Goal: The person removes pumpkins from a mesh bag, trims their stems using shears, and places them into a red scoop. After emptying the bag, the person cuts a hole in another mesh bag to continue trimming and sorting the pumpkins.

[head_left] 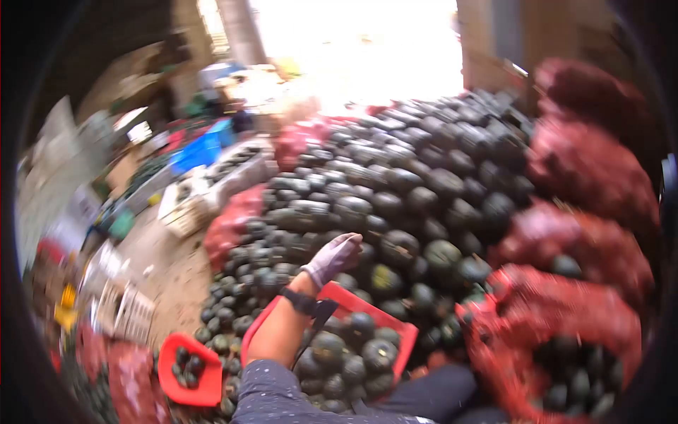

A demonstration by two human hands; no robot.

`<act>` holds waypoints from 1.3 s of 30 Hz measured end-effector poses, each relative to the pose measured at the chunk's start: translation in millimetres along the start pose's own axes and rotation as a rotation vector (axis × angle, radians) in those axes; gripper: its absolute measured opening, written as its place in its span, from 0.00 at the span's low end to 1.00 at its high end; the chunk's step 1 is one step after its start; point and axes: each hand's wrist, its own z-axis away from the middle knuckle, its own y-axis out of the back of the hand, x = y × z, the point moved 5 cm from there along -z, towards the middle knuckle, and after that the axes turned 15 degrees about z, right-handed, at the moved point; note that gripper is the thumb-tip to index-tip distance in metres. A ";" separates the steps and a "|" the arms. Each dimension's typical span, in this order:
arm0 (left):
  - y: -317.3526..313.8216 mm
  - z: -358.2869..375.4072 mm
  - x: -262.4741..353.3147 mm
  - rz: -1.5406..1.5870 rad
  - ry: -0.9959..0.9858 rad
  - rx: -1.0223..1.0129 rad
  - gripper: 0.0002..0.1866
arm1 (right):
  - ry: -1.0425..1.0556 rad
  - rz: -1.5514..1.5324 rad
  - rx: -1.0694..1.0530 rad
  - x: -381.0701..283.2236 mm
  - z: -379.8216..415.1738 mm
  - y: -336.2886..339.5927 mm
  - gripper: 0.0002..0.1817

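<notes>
My left hand (335,256), in a pale glove, reaches out over the heap of dark green squash (395,184). Its fingers are curled, and whatever may be inside them is hidden. A dark band (299,302) circles the wrist. Under my forearm stands a red crate (404,338), holding several round green squash (353,367). One squash with a yellowish patch (385,280) lies in the heap just beyond the crate. My right hand does not show.
At the right are stacked red mesh sacks (590,155) and an open mesh sack (522,297) with squash inside. A small red basin (168,378) of small squash sits lower left. White crates (134,314) and a blue sheet (201,148) are farther left.
</notes>
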 end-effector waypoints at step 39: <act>-461.4 162.9 -341.6 -0.467 0.280 -1.416 0.14 | 0.094 -0.673 -0.089 -1.8 18.5 58.0 0.25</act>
